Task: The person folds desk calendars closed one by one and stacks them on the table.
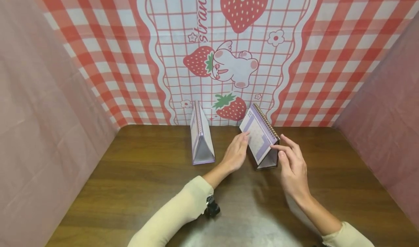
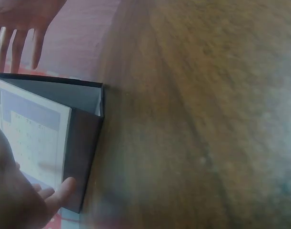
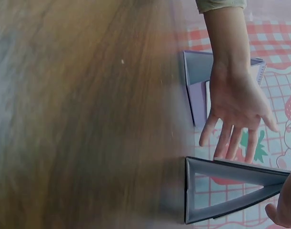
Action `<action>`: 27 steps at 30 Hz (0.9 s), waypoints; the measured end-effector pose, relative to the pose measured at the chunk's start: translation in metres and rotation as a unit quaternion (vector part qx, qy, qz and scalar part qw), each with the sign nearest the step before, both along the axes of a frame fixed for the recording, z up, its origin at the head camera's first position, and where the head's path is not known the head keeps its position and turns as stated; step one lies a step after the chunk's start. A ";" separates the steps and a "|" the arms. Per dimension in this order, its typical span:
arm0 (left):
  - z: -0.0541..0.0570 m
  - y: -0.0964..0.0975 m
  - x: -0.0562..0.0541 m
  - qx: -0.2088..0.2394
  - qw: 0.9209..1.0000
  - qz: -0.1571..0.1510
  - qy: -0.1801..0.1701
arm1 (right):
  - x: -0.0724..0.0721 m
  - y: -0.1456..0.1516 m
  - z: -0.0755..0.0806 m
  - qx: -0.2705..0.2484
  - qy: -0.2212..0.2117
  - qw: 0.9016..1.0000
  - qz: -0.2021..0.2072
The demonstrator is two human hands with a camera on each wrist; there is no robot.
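Observation:
Two spiral-bound desk calendars stand like tents on the wooden table. Beside the purple-and-white page of the right calendar (image 1: pixel 258 136), my left hand (image 1: pixel 236 154) has its fingers straight, the tips at or very near the page. My right hand (image 1: pixel 294 168) is at the same calendar's near end, fingers loosely extended and index fingertip by the page's upper corner; contact is unclear. The left calendar (image 1: pixel 203 145) stands apart, left of my left hand. In the right wrist view, the right calendar's hollow triangular end (image 3: pixel 231 164) shows below my left hand (image 3: pixel 238 100).
A red-and-white checked cloth with strawberry prints (image 1: pixel 229 68) hangs behind the wooden table (image 1: pixel 147 188). Pink cloth walls (image 1: pixel 59 105) flank both sides. A small black device (image 1: pixel 212 207) sits on the left wrist.

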State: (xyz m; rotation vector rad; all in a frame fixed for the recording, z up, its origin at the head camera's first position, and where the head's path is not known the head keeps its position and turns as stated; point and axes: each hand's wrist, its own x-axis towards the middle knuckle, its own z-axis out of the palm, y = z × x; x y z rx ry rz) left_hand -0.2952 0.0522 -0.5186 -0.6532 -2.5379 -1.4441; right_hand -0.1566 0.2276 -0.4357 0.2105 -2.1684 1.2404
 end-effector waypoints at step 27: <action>0.079 -0.004 0.006 -0.025 0.997 -0.070 0.027 | 0.008 0.011 -0.007 -0.084 -0.098 0.991 0.020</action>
